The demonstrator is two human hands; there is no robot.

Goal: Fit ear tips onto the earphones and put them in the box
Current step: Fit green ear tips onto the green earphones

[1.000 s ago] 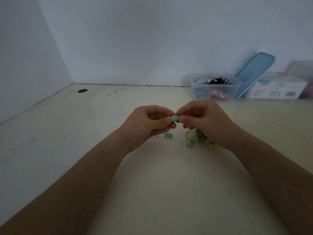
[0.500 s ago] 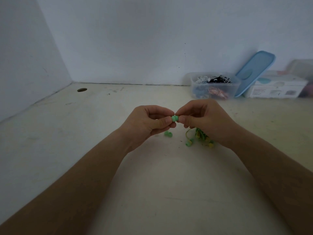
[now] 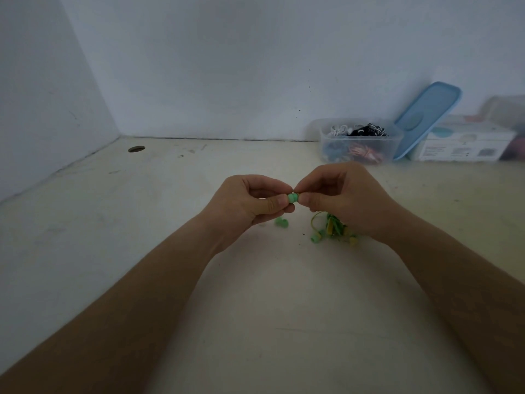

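Over the bare front of the bench (image 3: 255, 322), both forearms reached in and met at the middle. Across the last second almost nothing had moved: the left hand (image 3: 244, 204) and right hand (image 3: 343, 200) stayed knuckle to knuckle, and only the view crept slightly. The left fingers (image 3: 272, 203) remained clamped on a green ear tip (image 3: 292, 198), and the right fingers (image 3: 308, 199) were pinched on the other end, probably the earphone bud, though it was hidden. That stillness suggested the tip was still being pressed on and was not yet seated.

Just below and beyond the left fingers, a loose ear tip (image 3: 281, 222) lay on the bench, likely meant for the second bud. Under the right fingers sat the green and yellow cable bundle (image 3: 332, 227), partly covered by the palm.

Well beyond the right fingers stood the clear box (image 3: 360, 155), open and already holding other earphones. Its blue lid (image 3: 426, 118) leaned beside it, against a carton (image 3: 466, 143). Nothing lay between the fingers and the box.
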